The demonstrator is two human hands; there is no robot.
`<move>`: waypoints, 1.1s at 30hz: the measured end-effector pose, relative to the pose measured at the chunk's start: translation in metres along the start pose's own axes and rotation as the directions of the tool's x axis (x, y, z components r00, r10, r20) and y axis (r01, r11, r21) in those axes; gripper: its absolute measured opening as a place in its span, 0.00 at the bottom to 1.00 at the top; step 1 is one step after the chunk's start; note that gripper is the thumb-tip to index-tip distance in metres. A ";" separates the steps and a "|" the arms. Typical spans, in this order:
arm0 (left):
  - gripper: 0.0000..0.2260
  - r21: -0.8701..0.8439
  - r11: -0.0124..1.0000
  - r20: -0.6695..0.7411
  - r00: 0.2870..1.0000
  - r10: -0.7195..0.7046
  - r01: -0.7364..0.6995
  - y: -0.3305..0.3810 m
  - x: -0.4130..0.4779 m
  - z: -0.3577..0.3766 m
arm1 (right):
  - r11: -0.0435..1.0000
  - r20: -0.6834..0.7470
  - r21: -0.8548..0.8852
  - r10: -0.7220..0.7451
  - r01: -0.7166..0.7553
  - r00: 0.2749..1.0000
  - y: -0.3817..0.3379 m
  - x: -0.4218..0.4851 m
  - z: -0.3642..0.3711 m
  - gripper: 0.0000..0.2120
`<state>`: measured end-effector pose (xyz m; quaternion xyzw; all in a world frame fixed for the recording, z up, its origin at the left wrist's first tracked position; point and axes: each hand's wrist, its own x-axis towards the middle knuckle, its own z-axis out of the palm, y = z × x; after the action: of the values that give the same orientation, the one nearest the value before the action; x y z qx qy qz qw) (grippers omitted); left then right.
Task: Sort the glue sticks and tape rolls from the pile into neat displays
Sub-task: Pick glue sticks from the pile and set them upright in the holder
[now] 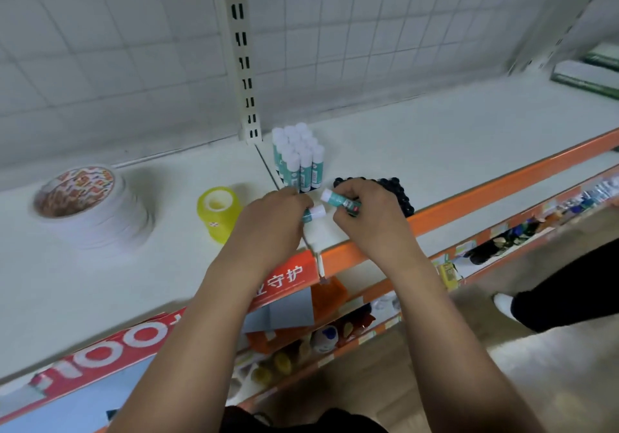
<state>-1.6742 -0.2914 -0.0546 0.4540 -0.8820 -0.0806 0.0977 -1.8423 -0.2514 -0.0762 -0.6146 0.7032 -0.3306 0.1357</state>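
On the shelf [435, 137], a stack of tape rolls [90, 204] sits far left; 1 single tape roll [219, 211] stands right of it, well apart; further right, a cluster of glue sticks [298, 158] stands upright, packed together, just before the upright post [243, 57] of the back grid [100, 47]; a block of capped items [398, 194] lies just right of the cluster, nearer the front edge; before the cluster, the left grip [271, 221] holds 1 left glue stick [315, 213] and the right grip [371, 218] holds 1 right glue stick [338, 199], both tilted sideways, their caps near each other; a lower shelf [502, 245] lies beneath.

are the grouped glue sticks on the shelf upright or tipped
Upright: the grouped glue sticks stand on end, white caps on top.
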 end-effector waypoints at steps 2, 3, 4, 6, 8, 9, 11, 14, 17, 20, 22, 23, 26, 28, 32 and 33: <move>0.17 -0.012 1.000 -0.002 1.000 0.011 -0.011 -0.001 0.004 0.005 | 1.000 -0.002 0.009 0.004 -0.004 1.000 0.002 0.001 0.002 0.11; 0.17 -0.020 1.000 -0.001 1.000 0.021 -0.021 -0.002 0.006 0.008 | 1.000 -0.006 0.013 0.010 -0.010 1.000 0.003 0.002 0.003 0.11; 0.17 -0.029 0.999 0.005 1.000 0.030 -0.030 -0.003 0.008 0.010 | 1.000 -0.010 0.017 0.019 -0.018 1.000 0.004 0.003 0.004 0.10; 0.17 -0.037 0.998 0.027 0.999 0.046 -0.045 -0.004 0.011 0.013 | 0.999 -0.015 0.025 0.035 -0.035 0.999 0.005 0.003 0.004 0.09; 0.17 -0.044 0.998 0.045 0.998 0.053 -0.051 -0.004 0.013 0.015 | 0.999 -0.024 0.029 0.044 -0.043 0.999 0.006 0.002 0.003 0.09; 0.16 -0.048 0.997 0.047 0.997 0.057 -0.055 -0.004 0.015 0.015 | 0.999 -0.032 0.026 0.044 -0.044 0.999 0.007 0.002 0.003 0.09; 0.13 -0.056 0.996 0.033 0.997 0.068 -0.067 -0.003 0.017 0.015 | 0.999 -0.041 0.016 0.049 -0.048 0.998 0.007 0.003 0.002 0.10; 0.13 -0.109 0.992 -0.027 0.998 0.065 -0.067 0.001 0.021 0.009 | 0.999 -0.020 0.023 0.044 -0.044 0.999 0.009 0.005 0.000 0.11; 0.11 -0.170 0.984 -0.088 0.995 0.042 -0.056 0.011 0.034 0.002 | 0.999 0.013 0.054 0.004 -0.005 1.000 0.009 0.011 -0.007 0.09; 0.08 -0.145 0.989 -0.089 0.996 0.001 -0.014 0.023 0.047 0.001 | 0.996 0.055 0.087 -0.024 0.019 0.998 0.011 0.021 -0.018 0.09; 0.09 -0.133 0.990 -0.085 0.995 -0.048 0.036 0.029 0.053 0.002 | 0.992 0.090 0.128 -0.013 0.001 0.996 0.016 0.030 -0.027 0.12; 0.10 -0.127 0.990 -0.084 0.994 -0.073 0.062 0.032 0.055 0.003 | 0.988 0.096 0.154 -0.002 -0.013 0.995 0.019 0.034 -0.032 0.15; 0.08 -0.146 0.982 -0.091 0.987 -0.136 0.122 0.041 0.061 0.006 | 0.963 0.092 0.267 0.015 -0.040 0.996 0.029 0.046 -0.044 0.18; 0.08 -0.151 0.976 -0.105 0.980 -0.171 0.155 0.046 0.066 0.009 | 0.938 0.084 0.342 0.022 -0.050 0.996 0.033 0.052 -0.048 0.19; 0.09 -0.144 0.972 -0.081 0.977 -0.199 0.186 0.056 0.074 0.018 | 0.907 0.053 0.418 0.019 -0.039 0.998 0.041 0.065 -0.049 0.16; 0.09 -0.138 0.973 -0.084 0.976 -0.200 0.187 0.058 0.075 0.021 | 0.922 0.051 0.386 0.007 -0.026 0.999 0.044 0.068 -0.049 0.14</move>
<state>-1.7674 -0.3181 -0.0538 0.5339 -0.8206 -0.1242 0.1615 -1.9198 -0.3010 -0.0531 -0.5775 0.6260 -0.4468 0.2740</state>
